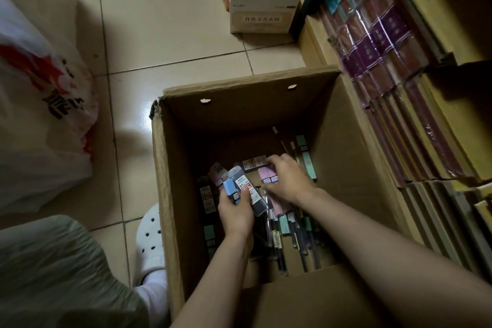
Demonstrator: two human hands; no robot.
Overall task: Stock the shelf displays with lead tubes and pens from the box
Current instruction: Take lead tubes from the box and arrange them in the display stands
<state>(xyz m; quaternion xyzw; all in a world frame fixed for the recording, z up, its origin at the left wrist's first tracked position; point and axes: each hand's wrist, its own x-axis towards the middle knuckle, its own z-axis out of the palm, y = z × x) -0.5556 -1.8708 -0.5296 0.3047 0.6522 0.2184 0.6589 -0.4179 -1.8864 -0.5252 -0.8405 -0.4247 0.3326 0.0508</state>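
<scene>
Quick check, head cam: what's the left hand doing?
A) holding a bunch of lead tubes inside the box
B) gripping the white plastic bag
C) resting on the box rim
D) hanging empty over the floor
A: the left hand is curled round several lead tubes, one with a light blue cap, down inside the open cardboard box, while the right hand reaches into the stock beside it.

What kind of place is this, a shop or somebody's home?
Most likely a stationery shop aisle. A cardboard box of packaged lead tubes and pens sits on the tiled floor beside shelves packed with shrink-wrapped stock.
</scene>
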